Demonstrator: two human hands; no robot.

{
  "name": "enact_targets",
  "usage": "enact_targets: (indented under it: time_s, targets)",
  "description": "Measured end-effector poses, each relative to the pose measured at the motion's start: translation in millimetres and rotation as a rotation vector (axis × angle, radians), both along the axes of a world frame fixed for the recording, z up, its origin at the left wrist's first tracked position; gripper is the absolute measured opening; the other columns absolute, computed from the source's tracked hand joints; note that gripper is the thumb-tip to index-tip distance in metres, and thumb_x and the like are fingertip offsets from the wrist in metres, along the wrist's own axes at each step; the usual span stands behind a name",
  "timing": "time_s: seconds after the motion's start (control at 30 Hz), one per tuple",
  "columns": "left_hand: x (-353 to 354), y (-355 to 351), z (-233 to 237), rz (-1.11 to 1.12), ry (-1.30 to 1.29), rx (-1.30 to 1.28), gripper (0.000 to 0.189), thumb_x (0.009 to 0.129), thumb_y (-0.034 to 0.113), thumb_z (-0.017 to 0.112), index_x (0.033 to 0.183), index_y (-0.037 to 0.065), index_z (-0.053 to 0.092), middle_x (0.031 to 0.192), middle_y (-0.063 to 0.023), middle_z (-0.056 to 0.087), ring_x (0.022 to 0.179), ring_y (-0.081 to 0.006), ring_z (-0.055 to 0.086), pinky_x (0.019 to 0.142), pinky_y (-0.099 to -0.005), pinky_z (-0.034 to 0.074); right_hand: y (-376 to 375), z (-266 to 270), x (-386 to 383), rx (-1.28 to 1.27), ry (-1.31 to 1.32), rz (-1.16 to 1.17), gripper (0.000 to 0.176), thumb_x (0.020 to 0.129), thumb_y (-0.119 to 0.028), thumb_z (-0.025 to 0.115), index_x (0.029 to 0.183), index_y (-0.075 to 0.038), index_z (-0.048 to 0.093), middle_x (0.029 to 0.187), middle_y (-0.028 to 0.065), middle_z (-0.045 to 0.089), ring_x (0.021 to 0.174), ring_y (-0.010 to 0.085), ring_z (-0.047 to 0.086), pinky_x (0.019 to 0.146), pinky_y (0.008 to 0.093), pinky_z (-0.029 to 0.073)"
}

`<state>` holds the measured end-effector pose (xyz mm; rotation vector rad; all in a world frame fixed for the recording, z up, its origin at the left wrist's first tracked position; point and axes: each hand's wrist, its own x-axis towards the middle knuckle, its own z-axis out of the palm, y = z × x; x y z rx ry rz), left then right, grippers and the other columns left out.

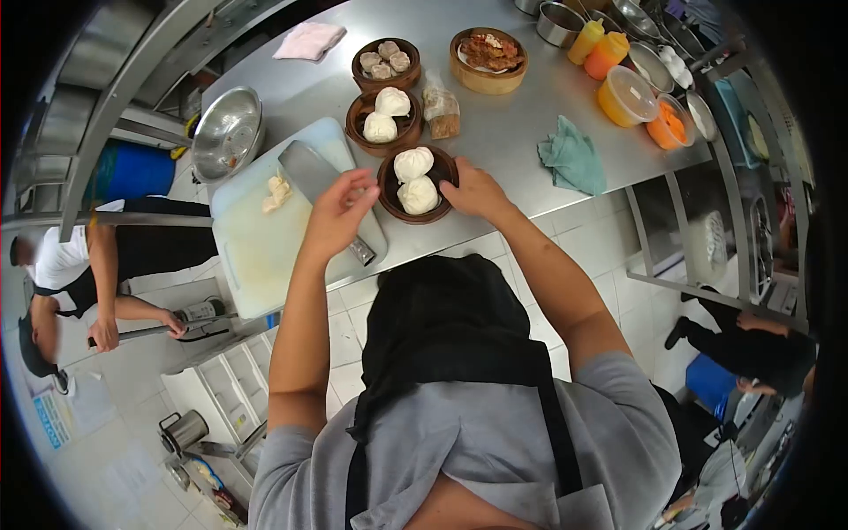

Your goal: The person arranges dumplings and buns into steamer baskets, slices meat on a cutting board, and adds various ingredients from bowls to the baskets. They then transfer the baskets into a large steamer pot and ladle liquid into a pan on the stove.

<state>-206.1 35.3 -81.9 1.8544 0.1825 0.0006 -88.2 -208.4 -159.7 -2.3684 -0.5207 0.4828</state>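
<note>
A dark round bamboo steamer [386,196] with two white buns [417,194] inside stands near the counter's front edge. At its right rim is my right hand [478,189], thumb over the edge and fingers down the outer side. My left hand [340,215] hovers just left of that steamer, fingers apart and holding nothing. Beneath the left hand, a cleaver [309,168] lies across the cutting board [252,243], its handle toward me. A small pale lump of dough [276,193] rests on the board. Right behind sits a second steamer [355,132] with two buns.
Farther back are a steamer of dumplings [386,60], a steamer of brown food [488,60] and a plastic bag [441,108]. A metal bowl [228,132] stands left. A green cloth [572,155], squeeze bottles [606,55] and tubs [627,95] lie right. People stand at both sides.
</note>
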Motion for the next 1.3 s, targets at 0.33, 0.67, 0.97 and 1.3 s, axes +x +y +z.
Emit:
enact_targets:
  time_s: [0.33,0.67,0.97,1.3]
  targets:
    - [41,-28,-26,0.157,-0.064,0.038,0.031,0.089,0.019,0.069,0.115,0.003,0.063,0.099,-0.0068,0.069,0.085,-0.0117,0.061,0.073,-0.0275,0.051,13,10,86,0.113,-0.122,-0.238,0.076,0.081,-0.050,0.065,0.130,0.006,0.048,0.112,0.0288,0.064,0.111,0.0406,0.060,0.095,0.0450,0.047]
    - [-30,30,-35,0.311,-0.013,-0.141,0.025,0.092,0.017,0.067,0.112,0.004,0.063,0.090,-0.0019,0.067,0.077,-0.0091,0.062,0.070,-0.0242,0.049,37,16,137,0.208,0.286,-0.162,0.061,0.073,-0.032,0.071,0.119,0.006,0.058,0.099,0.0171,0.066,0.088,0.0262,0.066,0.071,0.0367,0.055]
    - [-13,106,-32,0.503,-0.122,0.795,0.058,0.077,0.019,0.074,0.130,0.006,0.053,0.123,-0.0181,0.057,0.111,-0.0366,0.053,0.095,-0.0452,0.043,-11,-18,152,0.252,0.043,-0.259,0.046,0.078,-0.023,0.069,0.116,0.002,0.062,0.100,0.0102,0.067,0.088,0.0152,0.065,0.073,0.0332,0.054]
    - [28,-59,87,-0.252,-0.479,1.162,0.093,0.060,0.017,0.085,0.142,0.016,0.043,0.142,-0.0122,0.047,0.131,-0.0332,0.043,0.109,-0.0487,0.031,20,129,68,0.697,0.941,0.184,0.041,0.091,-0.027,0.061,0.120,0.002,0.058,0.106,0.0120,0.065,0.089,0.0193,0.067,0.075,0.0354,0.056]
